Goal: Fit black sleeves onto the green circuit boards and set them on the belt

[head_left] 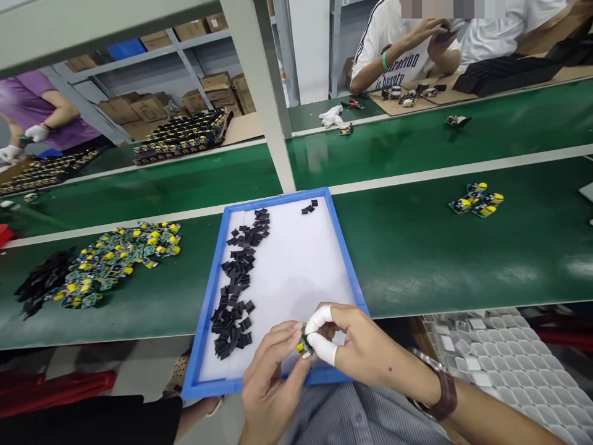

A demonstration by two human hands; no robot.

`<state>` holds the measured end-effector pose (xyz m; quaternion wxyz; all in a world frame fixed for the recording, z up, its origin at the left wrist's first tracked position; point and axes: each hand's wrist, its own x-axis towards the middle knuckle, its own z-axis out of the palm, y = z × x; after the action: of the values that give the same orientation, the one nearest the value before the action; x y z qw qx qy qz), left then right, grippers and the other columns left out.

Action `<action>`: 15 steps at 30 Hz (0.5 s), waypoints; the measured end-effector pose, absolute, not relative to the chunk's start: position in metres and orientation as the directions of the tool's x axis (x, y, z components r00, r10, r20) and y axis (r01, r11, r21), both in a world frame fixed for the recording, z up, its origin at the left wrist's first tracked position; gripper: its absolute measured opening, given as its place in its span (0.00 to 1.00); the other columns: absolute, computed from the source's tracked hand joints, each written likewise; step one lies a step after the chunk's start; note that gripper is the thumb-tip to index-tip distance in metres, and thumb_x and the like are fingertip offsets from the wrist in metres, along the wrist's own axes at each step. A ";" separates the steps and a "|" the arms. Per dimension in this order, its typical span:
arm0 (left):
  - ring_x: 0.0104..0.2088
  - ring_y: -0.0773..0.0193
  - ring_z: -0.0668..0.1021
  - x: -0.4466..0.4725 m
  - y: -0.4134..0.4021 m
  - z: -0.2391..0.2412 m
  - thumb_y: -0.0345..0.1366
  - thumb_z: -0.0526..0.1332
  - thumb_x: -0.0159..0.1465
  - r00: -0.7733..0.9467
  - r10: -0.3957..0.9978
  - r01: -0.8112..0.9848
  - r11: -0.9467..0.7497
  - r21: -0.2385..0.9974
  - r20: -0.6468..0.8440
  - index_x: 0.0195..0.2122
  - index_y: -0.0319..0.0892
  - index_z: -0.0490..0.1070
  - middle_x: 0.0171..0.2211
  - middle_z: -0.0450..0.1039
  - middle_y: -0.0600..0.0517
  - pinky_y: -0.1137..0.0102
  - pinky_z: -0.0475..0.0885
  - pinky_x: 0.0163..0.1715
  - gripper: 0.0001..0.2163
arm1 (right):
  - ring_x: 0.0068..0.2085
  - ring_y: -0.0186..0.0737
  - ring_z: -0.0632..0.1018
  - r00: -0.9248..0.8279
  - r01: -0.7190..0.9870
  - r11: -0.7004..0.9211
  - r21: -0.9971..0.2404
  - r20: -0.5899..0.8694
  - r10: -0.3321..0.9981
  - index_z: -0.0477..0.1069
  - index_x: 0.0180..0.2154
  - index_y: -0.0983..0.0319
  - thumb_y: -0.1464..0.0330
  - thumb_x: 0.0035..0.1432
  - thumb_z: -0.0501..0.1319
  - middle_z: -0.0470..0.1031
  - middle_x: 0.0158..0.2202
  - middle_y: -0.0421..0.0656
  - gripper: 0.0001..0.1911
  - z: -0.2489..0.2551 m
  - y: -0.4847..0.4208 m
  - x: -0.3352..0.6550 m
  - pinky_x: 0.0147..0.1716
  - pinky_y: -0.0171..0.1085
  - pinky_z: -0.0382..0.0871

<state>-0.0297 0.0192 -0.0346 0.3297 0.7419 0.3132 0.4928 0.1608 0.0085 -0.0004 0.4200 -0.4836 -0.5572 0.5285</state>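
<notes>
My left hand (277, 374) is closed on the edge of a small circuit board (303, 347) with a yellow component, held over the near edge of the tray. From the other side, my right hand (356, 340) pinches at the same board; white covers sit on its thumb and index fingertip. Whether a further small part is between the right fingertips is hidden. Beneath both hands lies a blue-rimmed tray (213, 296) with a white bottom. Many small black pieces (236, 272) are heaped along its left side, and a few more black pieces (309, 207) lie at its far right.
Left of the tray, a pile of circuit boards (120, 253) lies beside black strips (46, 278) on the green bench (407, 259). Several boards (477, 199) sit at right. A grey post (264, 93) rises behind the tray. Co-workers sit across; white plastic trays (500, 364) are stacked lower right.
</notes>
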 end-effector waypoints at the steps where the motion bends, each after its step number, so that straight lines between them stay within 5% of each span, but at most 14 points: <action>1: 0.49 0.53 0.82 -0.030 0.020 -0.034 0.16 0.68 0.57 0.326 0.785 0.138 -0.591 0.795 0.527 0.52 0.42 0.78 0.46 0.80 0.45 0.57 0.81 0.49 0.23 | 0.31 0.35 0.75 -0.184 0.074 -0.047 -0.996 -0.060 0.981 0.76 0.32 0.61 0.75 0.60 0.62 0.77 0.31 0.40 0.06 -0.001 0.009 0.161 0.32 0.34 0.71; 7: 0.50 0.55 0.81 -0.033 0.020 -0.034 0.19 0.66 0.60 0.290 0.842 0.151 -0.510 0.847 0.455 0.55 0.45 0.75 0.48 0.78 0.45 0.59 0.82 0.48 0.24 | 0.29 0.36 0.78 -0.275 -0.286 -0.329 -0.900 -0.252 0.928 0.80 0.41 0.62 0.66 0.58 0.69 0.79 0.32 0.41 0.09 -0.015 0.011 0.161 0.32 0.37 0.75; 15: 0.47 0.56 0.79 -0.022 0.015 -0.026 0.17 0.65 0.60 0.321 0.743 0.379 -0.669 0.639 0.587 0.61 0.46 0.72 0.48 0.74 0.45 0.63 0.79 0.43 0.29 | 0.40 0.39 0.77 -0.197 0.000 0.074 -0.997 0.073 0.978 0.77 0.49 0.59 0.73 0.61 0.67 0.74 0.40 0.42 0.14 -0.011 -0.003 0.166 0.43 0.38 0.74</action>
<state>-0.0223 0.0148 -0.0261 0.1973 0.7885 0.3556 0.4614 0.1660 -0.0034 -0.0113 0.4643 -0.4309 -0.5671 0.5265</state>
